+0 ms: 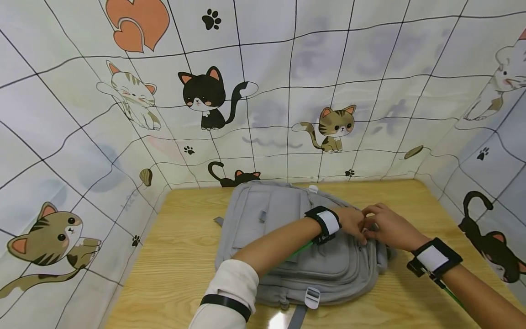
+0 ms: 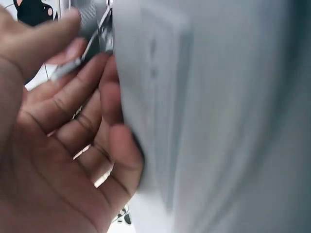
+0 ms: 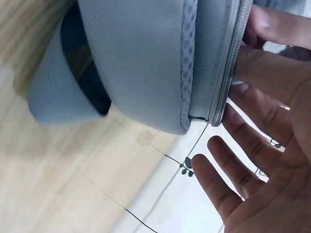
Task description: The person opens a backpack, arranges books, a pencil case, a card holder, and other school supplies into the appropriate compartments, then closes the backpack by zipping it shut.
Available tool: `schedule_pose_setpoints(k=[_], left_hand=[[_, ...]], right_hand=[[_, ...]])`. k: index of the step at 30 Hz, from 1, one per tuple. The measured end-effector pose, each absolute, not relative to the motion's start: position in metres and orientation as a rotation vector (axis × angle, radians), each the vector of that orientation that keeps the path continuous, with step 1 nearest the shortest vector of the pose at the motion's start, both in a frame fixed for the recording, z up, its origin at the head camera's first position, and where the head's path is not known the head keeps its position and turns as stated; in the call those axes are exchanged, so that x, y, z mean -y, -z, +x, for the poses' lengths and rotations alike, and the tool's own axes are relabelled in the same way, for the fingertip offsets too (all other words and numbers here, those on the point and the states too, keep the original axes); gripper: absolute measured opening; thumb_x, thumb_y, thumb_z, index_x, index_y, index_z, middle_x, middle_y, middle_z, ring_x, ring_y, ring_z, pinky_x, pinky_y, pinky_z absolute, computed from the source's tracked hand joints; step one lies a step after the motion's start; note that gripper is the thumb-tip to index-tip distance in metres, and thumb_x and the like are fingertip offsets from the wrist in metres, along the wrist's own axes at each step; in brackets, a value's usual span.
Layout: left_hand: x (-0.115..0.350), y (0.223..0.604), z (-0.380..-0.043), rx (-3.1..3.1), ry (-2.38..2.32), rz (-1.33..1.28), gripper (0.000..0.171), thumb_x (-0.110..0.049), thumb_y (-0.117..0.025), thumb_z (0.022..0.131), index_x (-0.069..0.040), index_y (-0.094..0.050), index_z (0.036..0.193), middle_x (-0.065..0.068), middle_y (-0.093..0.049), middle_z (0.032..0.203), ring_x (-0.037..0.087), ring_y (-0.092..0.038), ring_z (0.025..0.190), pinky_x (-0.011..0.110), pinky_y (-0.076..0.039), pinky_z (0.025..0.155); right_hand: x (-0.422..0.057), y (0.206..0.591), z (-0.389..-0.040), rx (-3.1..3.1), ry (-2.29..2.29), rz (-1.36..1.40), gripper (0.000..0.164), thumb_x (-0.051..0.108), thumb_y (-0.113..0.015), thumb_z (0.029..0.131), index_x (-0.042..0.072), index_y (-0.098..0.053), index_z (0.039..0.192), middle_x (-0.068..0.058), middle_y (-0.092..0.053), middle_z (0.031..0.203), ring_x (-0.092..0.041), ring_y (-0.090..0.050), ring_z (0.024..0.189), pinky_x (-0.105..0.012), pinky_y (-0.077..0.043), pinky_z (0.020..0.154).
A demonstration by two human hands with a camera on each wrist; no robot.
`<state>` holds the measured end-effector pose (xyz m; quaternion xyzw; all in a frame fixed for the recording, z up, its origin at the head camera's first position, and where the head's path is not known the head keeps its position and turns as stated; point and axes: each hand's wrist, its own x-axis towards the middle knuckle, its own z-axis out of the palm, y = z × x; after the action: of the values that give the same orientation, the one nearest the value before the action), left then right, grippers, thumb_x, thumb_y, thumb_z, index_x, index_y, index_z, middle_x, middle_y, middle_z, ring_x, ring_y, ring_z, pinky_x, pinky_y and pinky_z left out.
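A grey backpack [image 1: 267, 210] lies on its back, its top end toward the right. Both hands meet at the zipped edge of that end. My left hand [image 1: 349, 221] reaches across the bag with curled fingers. In the left wrist view a metal zipper pull [image 2: 73, 65] lies between its thumb and fingers, close by the bag's fabric. My right hand [image 1: 394, 228] comes from the right. Its thumb and index finger pinch at the zipper edge [image 3: 228, 68], partly hidden, while the other fingers [image 3: 214, 179] spread loosely below.
The backpack rests on a wooden table [image 1: 185, 219]. A strap loop [image 3: 63, 92] stands out beneath the bag's top end. A white buckle [image 1: 312, 297] and a strap [image 1: 297, 317] lie at the near side. Cat-patterned cloth [image 1: 271, 114] walls in the table's back and sides.
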<state>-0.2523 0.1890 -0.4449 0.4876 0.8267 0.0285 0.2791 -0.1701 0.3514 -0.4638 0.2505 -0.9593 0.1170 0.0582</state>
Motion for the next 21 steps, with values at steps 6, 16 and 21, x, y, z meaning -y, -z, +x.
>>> schedule_pose_setpoints(k=[6, 16, 21], left_hand=[[-0.191, 0.447, -0.247, -2.287, -0.051, 1.267, 0.031, -0.036, -0.071, 0.105, -0.022, -0.059, 0.079, -0.009, -0.043, 0.062, 0.003, -0.038, 0.053, 0.017, -0.031, 0.054], [-0.193, 0.445, -0.254, -2.263, -0.104, 1.289, 0.041, -0.015, -0.066, 0.103, -0.019, -0.042, 0.070, -0.006, -0.028, 0.062, 0.006, -0.021, 0.052, 0.021, -0.023, 0.055], [-0.203, 0.453, -0.256, -2.390, 0.045, 1.285, 0.042, -0.019, -0.065, 0.100, -0.021, -0.043, 0.064, -0.006, -0.028, 0.060, 0.010, -0.026, 0.060, 0.022, -0.023, 0.060]], right_hand=[[-0.355, 0.462, -0.165, 2.982, -0.642, 0.582, 0.005, 0.015, -0.082, 0.094, 0.018, -0.078, 0.093, -0.018, -0.068, 0.127, -0.042, -0.065, 0.117, -0.051, -0.059, 0.086], [-0.323, 0.461, -0.123, 3.158, -0.727, 0.254, 0.039, 0.037, -0.075, 0.099, 0.020, -0.058, 0.067, 0.011, -0.046, 0.058, -0.006, -0.040, 0.050, -0.024, -0.030, 0.049], [-0.306, 0.477, -0.116, 3.164, -0.675, 0.134, 0.040, 0.042, -0.081, 0.093, 0.020, -0.058, 0.069, 0.009, -0.051, 0.061, -0.010, -0.046, 0.053, -0.028, -0.034, 0.049]])
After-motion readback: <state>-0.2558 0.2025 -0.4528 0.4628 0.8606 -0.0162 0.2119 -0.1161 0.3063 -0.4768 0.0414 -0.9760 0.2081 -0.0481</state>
